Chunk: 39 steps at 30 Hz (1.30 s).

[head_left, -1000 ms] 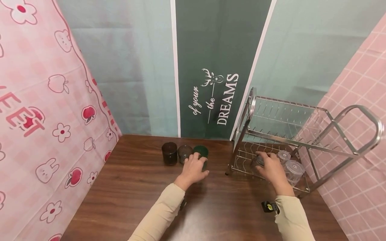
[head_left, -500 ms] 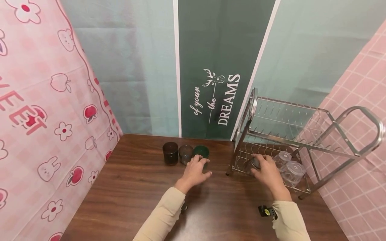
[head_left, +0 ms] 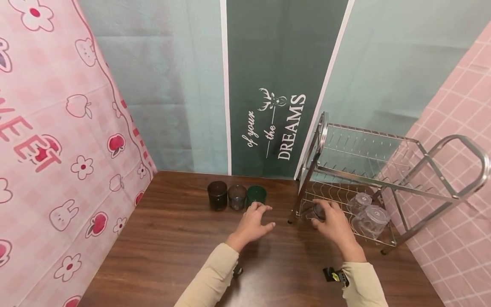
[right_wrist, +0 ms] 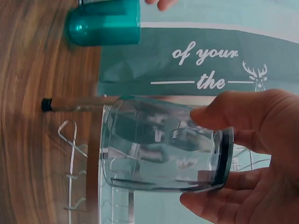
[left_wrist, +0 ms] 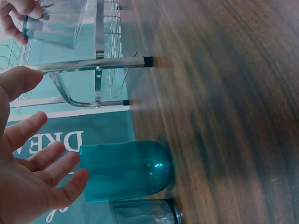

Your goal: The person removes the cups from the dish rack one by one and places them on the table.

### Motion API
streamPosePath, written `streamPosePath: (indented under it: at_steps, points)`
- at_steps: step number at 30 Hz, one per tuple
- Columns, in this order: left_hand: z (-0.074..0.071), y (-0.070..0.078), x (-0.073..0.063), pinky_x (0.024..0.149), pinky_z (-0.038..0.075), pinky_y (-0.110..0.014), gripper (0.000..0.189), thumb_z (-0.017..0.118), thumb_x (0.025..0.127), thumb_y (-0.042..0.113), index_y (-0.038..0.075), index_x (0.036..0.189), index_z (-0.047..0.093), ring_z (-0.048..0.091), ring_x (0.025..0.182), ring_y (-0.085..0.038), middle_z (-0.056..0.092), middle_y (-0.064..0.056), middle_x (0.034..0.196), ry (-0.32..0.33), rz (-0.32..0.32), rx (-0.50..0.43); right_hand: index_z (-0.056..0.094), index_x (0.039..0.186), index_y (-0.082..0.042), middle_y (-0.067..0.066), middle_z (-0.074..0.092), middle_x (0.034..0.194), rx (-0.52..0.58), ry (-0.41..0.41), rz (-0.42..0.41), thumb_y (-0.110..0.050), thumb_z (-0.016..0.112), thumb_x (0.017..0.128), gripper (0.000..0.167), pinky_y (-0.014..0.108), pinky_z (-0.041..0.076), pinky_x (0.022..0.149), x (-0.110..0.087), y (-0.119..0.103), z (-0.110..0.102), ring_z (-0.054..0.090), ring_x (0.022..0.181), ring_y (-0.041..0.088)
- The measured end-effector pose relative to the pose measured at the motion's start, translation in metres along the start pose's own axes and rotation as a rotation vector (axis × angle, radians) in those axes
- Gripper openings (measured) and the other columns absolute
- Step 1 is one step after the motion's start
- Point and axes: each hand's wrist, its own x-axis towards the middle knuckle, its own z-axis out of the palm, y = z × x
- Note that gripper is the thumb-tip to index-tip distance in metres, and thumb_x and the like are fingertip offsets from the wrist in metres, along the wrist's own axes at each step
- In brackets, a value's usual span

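Observation:
My right hand [head_left: 337,228] grips a clear drinking glass [right_wrist: 159,144] by its thick dark base. In the right wrist view the thumb is on one side and the fingers on the other. The glass is mouth down, at the left front part of the rack's lower shelf. My left hand [head_left: 251,226] has its fingers loosely spread and holds nothing, just in front of a green glass [left_wrist: 126,170]. Left of that stand a grey glass [head_left: 237,197] and a dark brown glass [head_left: 217,197], in a row on the table.
A two-tier metal dish rack [head_left: 387,182] stands at the right of the wooden table [head_left: 161,238]. On its lower shelf are two clear glasses, a larger faceted one [head_left: 373,221] and a smaller one [head_left: 359,202], both mouth down. Cloth hangs behind and at both sides.
My right hand has moved left and toward me with the clear glass, away from the two other clear glasses. The left hand has drawn slightly right and back from the green glass.

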Motion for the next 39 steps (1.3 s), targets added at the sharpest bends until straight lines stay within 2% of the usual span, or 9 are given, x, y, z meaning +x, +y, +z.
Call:
streamPosePath:
  at_steps: [5, 12, 19, 23, 27, 32, 36, 39]
  points:
    - [0.005, 0.001, -0.002, 0.086, 0.043, -0.036, 0.047, 0.07, 0.082, 0.033, 0.014, 0.123, 0.058, 0.05, 0.105, -0.02, 0.048, -0.006, 0.117, -0.001, 0.002, -0.042, 0.057, 0.118, -0.005, 0.029, 0.053, 0.103, 0.054, 0.015, -0.029, -0.005, 0.077, 0.068, 0.054, 0.055, 0.042, 0.072, -0.001, -0.002, 0.005, 0.054, 0.09, 0.044]
    - [0.008, 0.002, -0.005, 0.085, 0.044, -0.038, 0.05, 0.071, 0.082, 0.031, 0.011, 0.126, 0.056, 0.053, 0.104, -0.023, 0.049, -0.008, 0.117, 0.003, -0.028, -0.175, 0.058, 0.118, -0.006, 0.024, 0.058, 0.105, 0.144, 0.03, -0.063, -0.005, 0.079, 0.068, 0.054, 0.054, 0.041, 0.075, 0.0, -0.006, 0.012, 0.055, 0.095, 0.04]
    - [0.015, 0.002, -0.007, 0.085, 0.044, -0.037, 0.057, 0.071, 0.08, 0.035, 0.011, 0.129, 0.052, 0.052, 0.105, -0.02, 0.051, -0.009, 0.121, 0.04, -0.006, -0.342, 0.057, 0.117, -0.006, 0.019, 0.061, 0.105, 0.243, 0.037, -0.023, -0.007, 0.079, 0.069, 0.052, 0.049, 0.044, 0.073, -0.003, -0.013, 0.019, 0.06, 0.089, 0.034]
    - [0.02, 0.002, -0.009, 0.081, 0.048, -0.038, 0.059, 0.074, 0.08, 0.03, 0.014, 0.131, 0.05, 0.052, 0.106, -0.02, 0.051, -0.009, 0.122, 0.051, -0.003, -0.523, 0.056, 0.117, -0.007, 0.017, 0.062, 0.107, 0.356, 0.019, 0.005, -0.006, 0.078, 0.071, 0.051, 0.043, 0.047, 0.072, -0.006, -0.015, 0.027, 0.062, 0.086, 0.029]
    - [0.024, 0.004, -0.012, 0.081, 0.048, -0.045, 0.062, 0.074, 0.08, 0.02, 0.015, 0.134, 0.046, 0.05, 0.111, -0.026, 0.046, -0.013, 0.126, 0.057, -0.001, -0.711, 0.053, 0.116, -0.003, 0.018, 0.061, 0.107, 0.541, -0.026, 0.036, -0.001, 0.076, 0.073, 0.049, 0.035, 0.05, 0.07, -0.009, -0.013, 0.037, 0.061, 0.086, 0.026]
    - [0.014, 0.014, -0.019, 0.084, 0.043, -0.054, 0.063, 0.07, 0.081, 0.007, 0.006, 0.137, 0.041, 0.045, 0.114, -0.037, 0.04, -0.019, 0.13, 0.062, 0.0, -0.908, 0.049, 0.117, 0.005, 0.024, 0.058, 0.107, 0.759, -0.064, 0.053, 0.006, 0.072, 0.075, 0.048, 0.029, 0.05, 0.069, -0.013, -0.011, 0.047, 0.058, 0.09, 0.028]
    - [0.006, 0.022, -0.022, 0.083, 0.045, -0.05, 0.062, 0.066, 0.081, 0.004, 0.001, 0.136, 0.038, 0.047, 0.112, -0.038, 0.04, -0.022, 0.129, 0.062, -0.026, -0.972, 0.048, 0.118, 0.006, 0.026, 0.057, 0.109, 0.817, -0.059, 0.072, 0.008, 0.071, 0.075, 0.049, 0.03, 0.05, 0.071, -0.016, -0.01, 0.053, 0.058, 0.092, 0.031]
    - [0.005, 0.025, -0.023, 0.082, 0.046, -0.044, 0.056, 0.065, 0.082, 0.003, -0.001, 0.133, 0.041, 0.046, 0.111, -0.037, 0.041, -0.022, 0.128, 0.086, -0.046, -0.973, 0.047, 0.12, 0.006, 0.025, 0.055, 0.112, 0.857, -0.07, 0.099, 0.007, 0.07, 0.077, 0.049, 0.03, 0.05, 0.071, -0.018, -0.012, 0.056, 0.058, 0.095, 0.028]
